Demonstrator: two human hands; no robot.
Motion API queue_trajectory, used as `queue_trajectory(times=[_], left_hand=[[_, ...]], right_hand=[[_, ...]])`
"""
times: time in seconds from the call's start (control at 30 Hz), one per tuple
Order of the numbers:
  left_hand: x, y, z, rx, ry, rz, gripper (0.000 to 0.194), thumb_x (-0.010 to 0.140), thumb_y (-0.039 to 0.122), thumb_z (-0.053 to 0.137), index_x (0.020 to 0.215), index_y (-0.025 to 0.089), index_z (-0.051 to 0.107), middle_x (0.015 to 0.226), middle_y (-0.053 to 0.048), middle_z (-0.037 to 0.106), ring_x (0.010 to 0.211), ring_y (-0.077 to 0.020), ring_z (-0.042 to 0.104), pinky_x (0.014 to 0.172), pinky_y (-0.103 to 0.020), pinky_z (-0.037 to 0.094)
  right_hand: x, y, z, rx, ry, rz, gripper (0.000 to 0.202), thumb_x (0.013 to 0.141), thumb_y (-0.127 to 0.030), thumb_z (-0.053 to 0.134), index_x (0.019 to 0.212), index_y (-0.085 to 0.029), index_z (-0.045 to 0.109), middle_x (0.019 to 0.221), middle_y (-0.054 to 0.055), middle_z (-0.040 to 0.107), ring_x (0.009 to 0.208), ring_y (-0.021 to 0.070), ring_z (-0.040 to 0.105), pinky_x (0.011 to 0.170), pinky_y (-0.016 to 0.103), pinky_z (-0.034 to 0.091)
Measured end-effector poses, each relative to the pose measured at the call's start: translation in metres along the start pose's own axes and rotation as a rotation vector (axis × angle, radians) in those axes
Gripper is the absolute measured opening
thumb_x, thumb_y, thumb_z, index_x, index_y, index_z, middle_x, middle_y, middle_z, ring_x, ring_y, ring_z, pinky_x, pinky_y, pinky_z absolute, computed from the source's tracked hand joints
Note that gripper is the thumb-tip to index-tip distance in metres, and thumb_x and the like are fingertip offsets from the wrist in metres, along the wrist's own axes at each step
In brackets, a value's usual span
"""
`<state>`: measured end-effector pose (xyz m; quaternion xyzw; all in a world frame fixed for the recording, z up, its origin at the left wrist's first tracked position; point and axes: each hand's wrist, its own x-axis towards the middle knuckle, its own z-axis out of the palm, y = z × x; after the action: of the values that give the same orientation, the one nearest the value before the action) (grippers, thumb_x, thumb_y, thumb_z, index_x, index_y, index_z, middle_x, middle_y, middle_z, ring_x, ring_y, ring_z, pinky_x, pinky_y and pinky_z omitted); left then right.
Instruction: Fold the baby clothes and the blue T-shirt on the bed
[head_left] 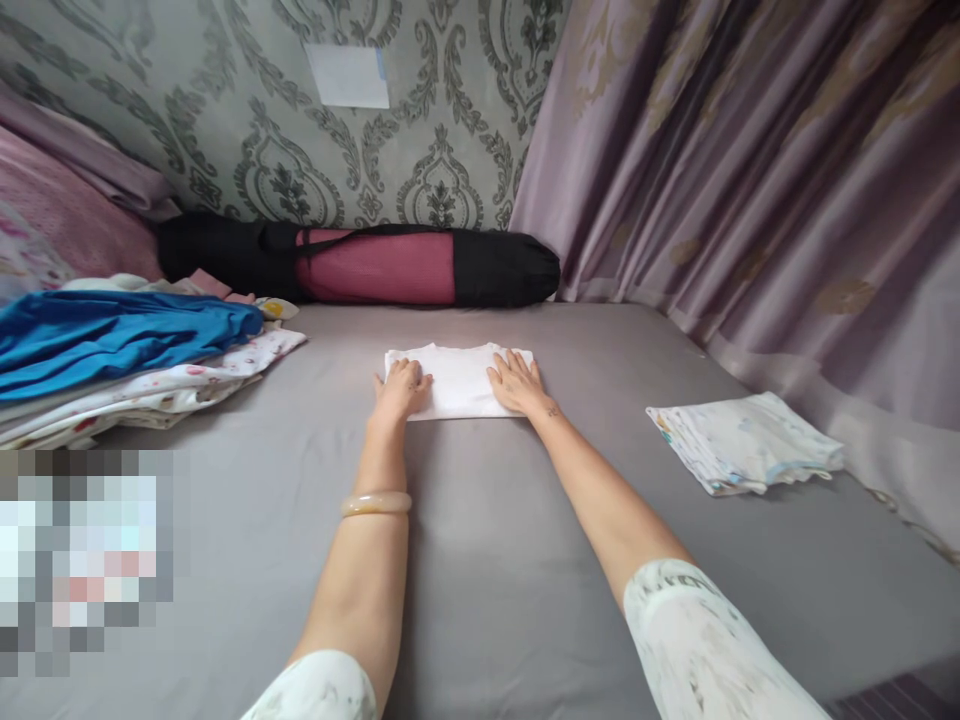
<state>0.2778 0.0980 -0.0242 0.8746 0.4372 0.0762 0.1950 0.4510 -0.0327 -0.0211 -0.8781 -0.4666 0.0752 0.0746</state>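
Observation:
A white garment [461, 380], folded into a flat rectangle, lies on the grey sheet in front of me. My left hand [405, 385] rests on its left end, palm down with the fingers apart. On the right end, my right hand [516, 382] lies flat, fingers spread and pointing away from me. Both hands press on the cloth without gripping it. Parts of the garment's two ends are hidden under them. A pale bangle [376, 504] circles my left forearm.
Folded pale clothes [750, 440] are stacked at the right. At the left is a loose heap with a blue garment [120, 335] on top. A black and dark-pink long bag [375, 265] lies along the patterned wall. Purple curtains [675, 160] hang at the right.

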Motion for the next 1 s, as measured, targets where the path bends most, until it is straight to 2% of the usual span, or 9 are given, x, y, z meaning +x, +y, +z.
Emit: queue_trajectory(times=[0.1, 0.23, 0.4, 0.6, 0.7, 0.83, 1.0], left_hand=[[0.001, -0.003, 0.001, -0.052, 0.071, 0.011, 0.033, 0.096, 0.028, 0.044, 0.126, 0.021, 0.055, 0.145, -0.013, 0.051, 0.137, -0.0275, 0.041, 0.117, -0.060, 0.012], [0.002, -0.007, 0.002, -0.079, 0.143, 0.000, 0.029, 0.095, 0.025, 0.045, 0.121, 0.022, 0.057, 0.134, -0.012, 0.059, 0.125, -0.0277, 0.054, 0.115, -0.060, 0.017], [0.004, -0.010, 0.004, -0.112, 0.155, -0.014, 0.030, 0.093, 0.021, 0.048, 0.121, 0.021, 0.058, 0.136, -0.013, 0.059, 0.125, -0.0266, 0.053, 0.115, -0.060, 0.017], [0.007, -0.010, 0.003, -0.202, 0.194, -0.040, 0.034, 0.092, 0.021, 0.048, 0.124, 0.019, 0.059, 0.126, -0.014, 0.066, 0.122, -0.0281, 0.057, 0.116, -0.059, 0.016], [0.008, -0.010, 0.001, -0.269, 0.237, -0.047, 0.036, 0.091, 0.019, 0.047, 0.123, 0.018, 0.062, 0.117, -0.014, 0.070, 0.117, -0.0277, 0.061, 0.115, -0.053, 0.026], [0.012, -0.014, -0.001, -0.375, 0.254, -0.076, 0.037, 0.089, 0.018, 0.048, 0.121, 0.017, 0.066, 0.112, -0.014, 0.071, 0.112, -0.0267, 0.064, 0.105, -0.043, 0.042], [0.017, -0.021, -0.001, -0.544, 0.321, -0.097, 0.036, 0.089, 0.018, 0.046, 0.118, 0.013, 0.067, 0.119, -0.015, 0.069, 0.112, -0.0250, 0.064, 0.100, -0.036, 0.046]], right_hand=[[0.000, -0.015, -0.002, 0.012, 0.039, -0.053, 0.059, 0.103, -0.045, 0.020, 0.155, -0.018, 0.027, 0.163, 0.011, 0.018, 0.151, 0.0251, 0.012, 0.120, 0.049, 0.005], [0.000, -0.032, 0.010, 0.028, 0.042, -0.095, 0.057, 0.102, -0.044, 0.023, 0.154, -0.020, 0.032, 0.163, 0.011, 0.021, 0.150, 0.0264, 0.014, 0.119, 0.050, 0.009], [0.001, -0.032, 0.019, 0.016, 0.078, -0.090, 0.056, 0.102, -0.043, 0.025, 0.152, -0.020, 0.034, 0.162, 0.011, 0.024, 0.149, 0.0281, 0.017, 0.118, 0.051, 0.011], [0.003, -0.046, 0.008, 0.003, 0.090, -0.096, 0.055, 0.102, -0.040, 0.025, 0.151, -0.016, 0.037, 0.161, 0.013, 0.027, 0.149, 0.0275, 0.017, 0.118, 0.053, 0.005], [0.006, -0.061, 0.011, 0.023, 0.117, -0.156, 0.056, 0.102, -0.040, 0.024, 0.151, -0.015, 0.037, 0.161, 0.012, 0.027, 0.149, 0.0258, 0.016, 0.119, 0.051, 0.004], [0.008, -0.071, 0.024, 0.041, 0.099, -0.158, 0.057, 0.102, -0.042, 0.025, 0.152, -0.016, 0.036, 0.160, 0.011, 0.028, 0.148, 0.0262, 0.020, 0.119, 0.051, 0.009], [0.008, -0.070, 0.027, 0.032, 0.087, -0.150, 0.058, 0.101, -0.042, 0.025, 0.152, -0.017, 0.035, 0.160, 0.011, 0.028, 0.149, 0.0265, 0.019, 0.119, 0.051, 0.009]])
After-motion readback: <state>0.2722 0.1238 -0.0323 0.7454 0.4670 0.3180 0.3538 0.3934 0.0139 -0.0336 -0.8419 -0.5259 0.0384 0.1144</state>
